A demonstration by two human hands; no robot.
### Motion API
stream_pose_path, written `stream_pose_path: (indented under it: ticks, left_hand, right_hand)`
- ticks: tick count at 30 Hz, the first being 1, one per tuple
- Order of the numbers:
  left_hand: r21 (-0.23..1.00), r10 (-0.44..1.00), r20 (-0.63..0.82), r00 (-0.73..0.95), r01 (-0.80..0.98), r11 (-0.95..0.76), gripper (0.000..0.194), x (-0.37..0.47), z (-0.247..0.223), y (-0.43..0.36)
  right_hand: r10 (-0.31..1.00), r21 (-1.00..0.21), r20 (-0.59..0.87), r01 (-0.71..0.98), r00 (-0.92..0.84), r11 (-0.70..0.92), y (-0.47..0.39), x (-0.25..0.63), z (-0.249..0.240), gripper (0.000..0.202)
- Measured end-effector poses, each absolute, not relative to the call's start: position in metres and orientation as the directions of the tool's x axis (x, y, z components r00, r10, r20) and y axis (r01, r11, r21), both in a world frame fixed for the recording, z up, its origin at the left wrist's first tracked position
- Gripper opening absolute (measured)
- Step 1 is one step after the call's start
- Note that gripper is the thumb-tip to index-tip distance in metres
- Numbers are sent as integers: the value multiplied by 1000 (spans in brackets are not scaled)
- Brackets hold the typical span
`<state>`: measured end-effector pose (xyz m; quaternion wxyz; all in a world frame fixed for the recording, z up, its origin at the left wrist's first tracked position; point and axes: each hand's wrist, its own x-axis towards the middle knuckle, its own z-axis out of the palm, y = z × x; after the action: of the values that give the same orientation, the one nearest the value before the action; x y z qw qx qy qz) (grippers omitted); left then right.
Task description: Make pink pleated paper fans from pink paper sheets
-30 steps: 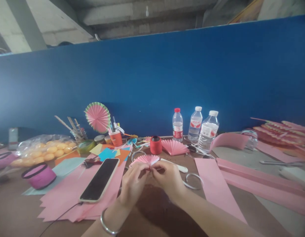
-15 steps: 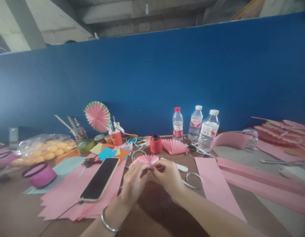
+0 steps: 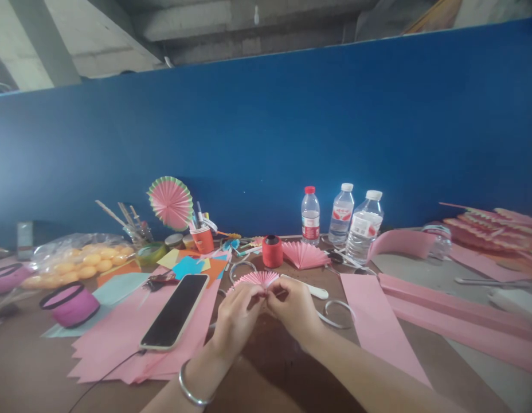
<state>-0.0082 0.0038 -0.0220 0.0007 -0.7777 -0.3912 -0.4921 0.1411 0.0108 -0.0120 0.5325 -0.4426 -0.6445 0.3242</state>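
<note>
A pleated pink paper fan is spread between my hands, its narrow gathered end toward me. My left hand pinches that end from the left. From the other side my right hand closes thumb and fingers at the same spot; the fingertips nearly meet and hide the base of the pleats. Just beyond stands a red spool of thread. A second folded pink fan lies right of the spool. Behind my right hand a white flat-handled tool is partly covered.
At left a phone lies on pink paper sheets, with a cable attached. Water bottles stand at the back before a blue partition. A pink paper strip lies at right. An orange cup holds pens.
Almost nothing differs. Both hands and the fan sit a few pixels further right, with the same pinch kept.
</note>
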Motion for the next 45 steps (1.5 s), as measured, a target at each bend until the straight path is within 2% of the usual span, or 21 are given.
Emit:
stream_pose_path:
  ticks: [7,10,12,15,17,20,25,30,32,35,37,40,43,45]
  left_hand:
    - [577,719,691,78,539,-613,4,-2,-22,4]
    - [664,743,668,-31,475,-577,9,-1,-20,6]
    - [739,763,636,-115,378,-558,11,-1,-17,7]
    - [826,803,563,-196,135,-547,15,-1,-11,9]
    - [832,803,542,-247,22,-554,20,-1,-9,11]
    - [828,788,521,-328,-33,-560,25,-2,-10,15]
    - [838,774,446,-450,-95,-538,26,-12,-16,26]
    - [836,703,331,-630,-150,-528,27,-32,-19,41]
    - [833,676,299,-674,-161,-529,28,-38,-19,45]
    - [839,666,267,-696,-172,-516,29,-40,-20,46]
    - [847,681,253,-687,-183,-499,29,-37,-20,44]
    - [855,718,239,-654,-209,-475,30,-29,-20,40]
    - [858,781,233,-579,-256,-446,29,-21,-19,35]
    - [863,822,230,-520,-281,-420,30,-17,-18,32]
  right_hand:
    - [956,-956,291,37,-41,292,16,141,-13,9]
    - [981,-976,192,-108,-9,190,23,141,-16,7]
    - [993,-969,118,-214,19,120,27,141,-18,8]
    - [1000,-939,8,-343,27,17,33,142,-22,12]
    - [999,-916,-52,-398,8,-45,35,142,-25,13]
    - [996,-890,-95,-448,0,-84,37,142,-28,13]
    - [989,-890,-34,-456,142,35,47,153,-32,14]
    - [947,-935,146,-272,286,226,54,170,-32,19]
    - [936,-951,245,-128,252,283,53,174,-33,20]
    - [931,-929,355,141,87,342,50,177,-33,24]
    - [924,-874,383,325,1,362,51,182,-30,30]
    - [908,-751,418,570,19,333,65,201,-23,29]
    - [898,-614,440,740,29,276,86,226,-17,23]
    - [900,-500,428,807,-86,314,98,237,-18,30]
